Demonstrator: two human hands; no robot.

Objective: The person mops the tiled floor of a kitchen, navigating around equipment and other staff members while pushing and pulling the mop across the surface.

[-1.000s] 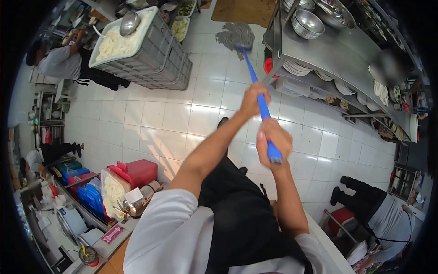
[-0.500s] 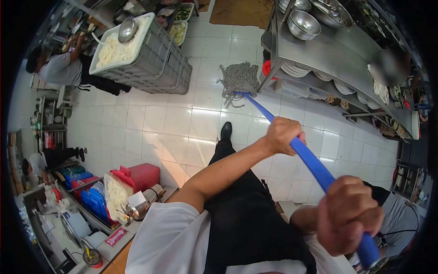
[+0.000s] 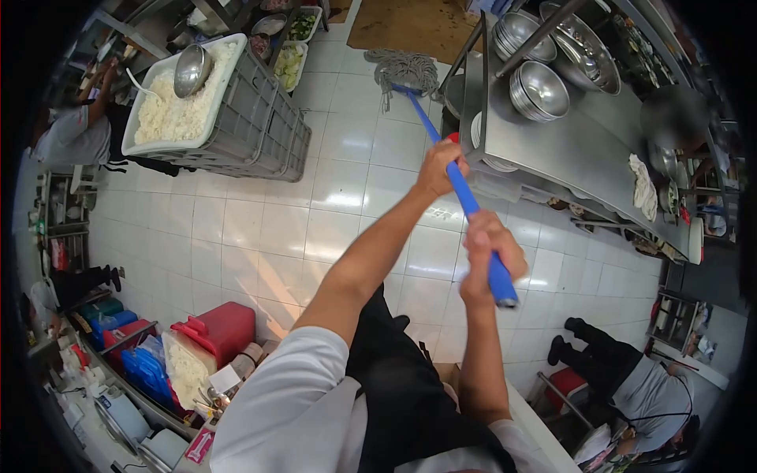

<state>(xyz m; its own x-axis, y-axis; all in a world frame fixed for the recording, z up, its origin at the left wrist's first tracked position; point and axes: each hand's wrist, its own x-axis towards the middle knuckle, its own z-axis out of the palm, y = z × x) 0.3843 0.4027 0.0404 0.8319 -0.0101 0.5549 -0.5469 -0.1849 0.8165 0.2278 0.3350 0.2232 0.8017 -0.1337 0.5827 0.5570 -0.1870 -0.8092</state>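
A mop with a blue handle (image 3: 465, 194) stretches away from me over the white tiled floor (image 3: 337, 183). Its grey string head (image 3: 404, 68) lies flat on the tiles, close to a brown mat. My left hand (image 3: 443, 168) is wrapped round the handle about midway along. Nearer to me, my right hand (image 3: 494, 254) grips it close to the end, which sticks out below the fist.
Left stands a grey crate stack topped by a tub of rice (image 3: 169, 110) with a metal bowl. A steel table (image 3: 544, 146) with bowls (image 3: 540, 91) stands right of the mop. A red container (image 3: 225, 335) is at lower left. Co-workers (image 3: 643, 386) are at both sides.
The mop head has slid forward to the edge of the brown mat. Both hands have moved forward with the handle, the right hand also leftward. Both still grip it.
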